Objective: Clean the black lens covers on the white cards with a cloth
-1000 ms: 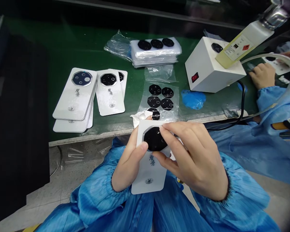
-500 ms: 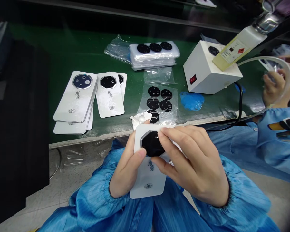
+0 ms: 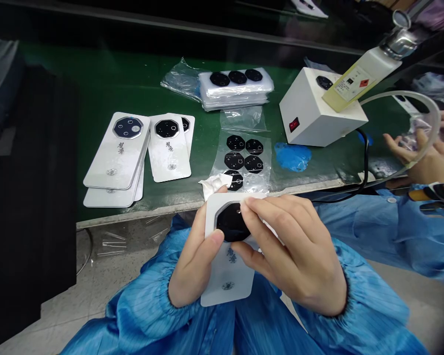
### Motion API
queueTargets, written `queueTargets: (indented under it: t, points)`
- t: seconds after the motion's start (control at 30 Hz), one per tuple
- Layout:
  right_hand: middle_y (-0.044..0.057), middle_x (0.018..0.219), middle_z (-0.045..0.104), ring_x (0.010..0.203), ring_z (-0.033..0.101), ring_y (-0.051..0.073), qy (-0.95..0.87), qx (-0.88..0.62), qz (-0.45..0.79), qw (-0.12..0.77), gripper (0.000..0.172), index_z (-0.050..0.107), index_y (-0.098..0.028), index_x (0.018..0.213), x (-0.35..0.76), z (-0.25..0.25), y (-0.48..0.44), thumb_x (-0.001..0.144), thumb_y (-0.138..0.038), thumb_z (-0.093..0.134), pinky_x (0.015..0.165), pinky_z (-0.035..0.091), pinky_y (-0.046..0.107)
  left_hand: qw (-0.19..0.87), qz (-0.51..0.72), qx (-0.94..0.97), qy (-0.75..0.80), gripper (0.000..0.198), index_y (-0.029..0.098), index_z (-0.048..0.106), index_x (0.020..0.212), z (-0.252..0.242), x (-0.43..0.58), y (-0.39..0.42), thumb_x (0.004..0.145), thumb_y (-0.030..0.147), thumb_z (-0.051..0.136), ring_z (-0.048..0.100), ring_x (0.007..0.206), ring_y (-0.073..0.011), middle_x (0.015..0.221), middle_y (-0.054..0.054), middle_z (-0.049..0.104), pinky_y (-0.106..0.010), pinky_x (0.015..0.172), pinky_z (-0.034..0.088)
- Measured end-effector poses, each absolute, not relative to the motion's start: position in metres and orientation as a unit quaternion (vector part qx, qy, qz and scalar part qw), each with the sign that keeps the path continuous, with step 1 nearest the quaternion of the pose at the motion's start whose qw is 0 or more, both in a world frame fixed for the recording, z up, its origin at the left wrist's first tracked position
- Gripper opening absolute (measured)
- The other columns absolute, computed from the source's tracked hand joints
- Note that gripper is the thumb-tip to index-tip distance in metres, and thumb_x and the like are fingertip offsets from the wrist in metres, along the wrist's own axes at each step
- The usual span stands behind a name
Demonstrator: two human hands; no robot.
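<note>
A white phone-shaped panel (image 3: 227, 276) with a black octagonal disc (image 3: 231, 222) near its top is held over my lap, at the table's front edge. My left hand (image 3: 194, 256) grips its left side, the thumb on the edge of the disc. A crumpled white cloth (image 3: 214, 184) shows just above the fingers of that hand. My right hand (image 3: 296, 246) is closed around the disc's right side, fingertips on its upper right and lower edges. Part of the disc is hidden under those fingers. Behind lies a clear sheet (image 3: 244, 153) bearing several black octagonal pieces.
Similar white panels (image 3: 114, 162) are stacked at the left of the green table (image 3: 133, 88). Bagged sheets (image 3: 235, 93) lie at the back. To the right are a blue piece (image 3: 293, 157), a white box (image 3: 311, 108), a tilted bottle (image 3: 358, 81) and another person's hands (image 3: 432, 158).
My hands keep nearly the same hold on the panel and disc. The camera view has shifted slightly. At the right, the other person's hands have moved and one has opened.
</note>
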State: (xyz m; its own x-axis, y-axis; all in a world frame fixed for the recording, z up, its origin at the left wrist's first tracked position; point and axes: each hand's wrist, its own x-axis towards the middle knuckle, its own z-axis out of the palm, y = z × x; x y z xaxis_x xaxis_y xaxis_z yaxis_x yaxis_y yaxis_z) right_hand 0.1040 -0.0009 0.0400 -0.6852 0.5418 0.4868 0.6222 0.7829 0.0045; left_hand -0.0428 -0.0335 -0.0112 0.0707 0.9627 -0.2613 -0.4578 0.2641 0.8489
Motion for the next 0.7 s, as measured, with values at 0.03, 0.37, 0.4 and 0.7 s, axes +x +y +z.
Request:
queueTargets:
  t: [0.03, 0.37, 0.4, 0.7]
  points:
    - [0.017, 0.099, 0.065, 0.092, 0.059, 0.027, -0.914, -0.318, -0.084, 0.238, 0.031, 0.059, -0.001, 0.102, 0.1038, 0.0402, -0.0007, 0.081, -0.024, 0.060, 0.074, 0.050, 0.043, 0.669, 0.530, 0.302, 0.424, 0.055, 0.030, 0.036, 0.136, -0.0116, -0.0434, -0.0335, 0.084, 0.036, 0.052, 0.031, 0.133, -0.0254, 0.137, 0.001, 0.048, -0.039, 0.112, 0.022]
    - [0.019, 0.098, 0.064, 0.091, 0.059, 0.029, -0.920, -0.296, -0.075, 0.244, 0.033, 0.060, 0.001, 0.100, 0.1061, 0.0447, 0.0020, 0.080, -0.025, 0.061, 0.073, 0.051, 0.044, 0.666, 0.545, 0.285, 0.422, 0.041, 0.030, 0.050, 0.123, -0.0047, -0.0399, -0.0329, 0.083, 0.033, 0.052, 0.032, 0.133, -0.0257, 0.133, 0.002, 0.052, -0.040, 0.111, 0.022]
    - [0.018, 0.097, 0.064, 0.091, 0.059, 0.029, -0.921, -0.296, -0.075, 0.244, 0.033, 0.060, 0.001, 0.100, 0.1061, 0.0450, 0.0025, 0.080, -0.025, 0.061, 0.072, 0.051, 0.044, 0.665, 0.543, 0.284, 0.427, 0.042, 0.029, 0.049, 0.124, -0.0045, -0.0399, -0.0328, 0.083, 0.033, 0.052, 0.032, 0.133, -0.0266, 0.133, 0.002, 0.052, -0.040, 0.111, 0.023]
    - [0.016, 0.101, 0.063, 0.093, 0.056, 0.026, -0.920, -0.307, -0.053, 0.237, 0.035, 0.058, -0.003, 0.105, 0.1077, 0.0468, 0.0064, 0.084, -0.031, 0.056, 0.074, 0.051, 0.041, 0.691, 0.537, 0.286, 0.391, 0.043, 0.029, 0.047, 0.127, -0.0030, -0.0452, -0.0324, 0.084, 0.034, 0.051, 0.041, 0.127, -0.0272, 0.130, 0.001, 0.054, -0.039, 0.107, 0.031]
